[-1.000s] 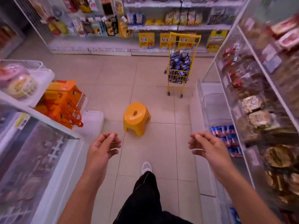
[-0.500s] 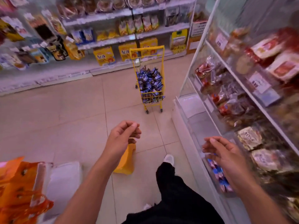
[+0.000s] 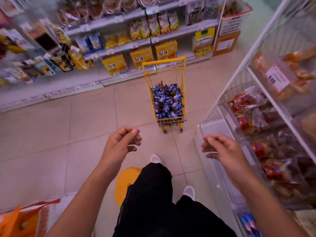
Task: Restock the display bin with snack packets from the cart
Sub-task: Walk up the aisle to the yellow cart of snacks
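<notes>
Both our hands hang empty in the aisle, short of the yellow cart of blue snack packets.

At far left we see shelves of boxed and bagged goods (image 3: pixel 114 64) and, by the lower corner, an orange bag (image 3: pixel 22 219). Our left hand (image 3: pixel 119 147) is raised over the tiled floor, fingers loosely curled, gripping nothing. Below it a yellow stool (image 3: pixel 126 182) shows beside our dark trouser leg (image 3: pixel 153 194). Ahead stands the yellow cart (image 3: pixel 166 93), heaped with blue snack packets (image 3: pixel 168 101), well apart from both hands. Our right hand (image 3: pixel 225 153) is lifted, loosely curled and empty, apart from the left. Beneath it runs the clear display bin (image 3: pixel 220 130); a few blue packets (image 3: pixel 248 221) lie at its near end. Wire racks of wrapped goods (image 3: pixel 266 117) fill the right.
</notes>
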A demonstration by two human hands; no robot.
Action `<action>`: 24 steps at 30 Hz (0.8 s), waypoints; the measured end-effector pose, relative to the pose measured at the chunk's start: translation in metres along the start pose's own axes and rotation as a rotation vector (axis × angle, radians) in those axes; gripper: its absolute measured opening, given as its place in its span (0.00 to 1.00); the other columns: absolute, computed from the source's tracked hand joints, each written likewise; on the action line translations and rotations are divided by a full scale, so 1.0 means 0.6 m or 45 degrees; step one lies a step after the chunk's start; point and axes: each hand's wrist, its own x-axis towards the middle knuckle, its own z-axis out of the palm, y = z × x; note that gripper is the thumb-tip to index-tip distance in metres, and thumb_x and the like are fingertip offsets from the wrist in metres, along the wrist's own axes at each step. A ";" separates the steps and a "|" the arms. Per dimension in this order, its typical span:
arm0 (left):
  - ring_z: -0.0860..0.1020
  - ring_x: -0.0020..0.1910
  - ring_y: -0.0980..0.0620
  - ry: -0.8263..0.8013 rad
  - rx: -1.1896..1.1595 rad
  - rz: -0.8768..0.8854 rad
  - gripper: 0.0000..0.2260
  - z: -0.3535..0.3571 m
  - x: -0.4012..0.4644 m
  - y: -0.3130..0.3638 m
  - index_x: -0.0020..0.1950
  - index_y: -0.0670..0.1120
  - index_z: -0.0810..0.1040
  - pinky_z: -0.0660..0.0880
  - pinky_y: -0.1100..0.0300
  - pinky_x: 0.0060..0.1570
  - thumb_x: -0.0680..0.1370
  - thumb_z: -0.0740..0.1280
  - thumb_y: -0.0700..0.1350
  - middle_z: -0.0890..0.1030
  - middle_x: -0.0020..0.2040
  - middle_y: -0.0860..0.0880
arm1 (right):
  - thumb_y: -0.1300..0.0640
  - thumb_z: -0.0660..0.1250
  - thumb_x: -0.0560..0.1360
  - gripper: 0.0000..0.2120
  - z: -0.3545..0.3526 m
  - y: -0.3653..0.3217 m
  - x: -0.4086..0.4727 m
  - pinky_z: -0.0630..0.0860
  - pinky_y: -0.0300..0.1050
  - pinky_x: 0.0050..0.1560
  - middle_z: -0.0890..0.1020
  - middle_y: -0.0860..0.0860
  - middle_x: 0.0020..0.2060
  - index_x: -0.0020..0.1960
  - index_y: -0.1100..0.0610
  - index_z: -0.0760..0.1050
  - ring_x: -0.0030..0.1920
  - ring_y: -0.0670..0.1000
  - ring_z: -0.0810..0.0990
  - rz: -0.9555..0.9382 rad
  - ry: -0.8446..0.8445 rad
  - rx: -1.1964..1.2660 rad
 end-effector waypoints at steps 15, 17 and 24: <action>0.80 0.38 0.56 -0.625 0.898 -0.029 0.05 0.134 0.615 -0.273 0.44 0.51 0.79 0.73 0.61 0.40 0.79 0.68 0.49 0.83 0.39 0.52 | 0.64 0.65 0.80 0.06 0.156 0.268 0.483 0.75 0.39 0.36 0.83 0.53 0.36 0.48 0.59 0.81 0.34 0.47 0.79 0.353 0.212 -0.095; 0.79 0.45 0.52 -0.753 1.291 0.231 0.07 0.164 0.675 -0.336 0.51 0.50 0.79 0.75 0.54 0.46 0.78 0.68 0.52 0.82 0.45 0.51 | 0.64 0.66 0.79 0.07 0.145 0.320 0.535 0.77 0.45 0.40 0.83 0.54 0.37 0.45 0.56 0.80 0.36 0.50 0.80 0.317 0.296 -0.159; 0.72 0.55 0.44 -0.527 2.042 0.942 0.16 0.258 0.804 -0.580 0.59 0.45 0.73 0.69 0.50 0.50 0.82 0.57 0.56 0.75 0.55 0.45 | 0.58 0.65 0.81 0.20 0.126 0.543 0.689 0.67 0.55 0.72 0.72 0.58 0.71 0.71 0.60 0.72 0.73 0.59 0.68 -0.468 0.386 -1.226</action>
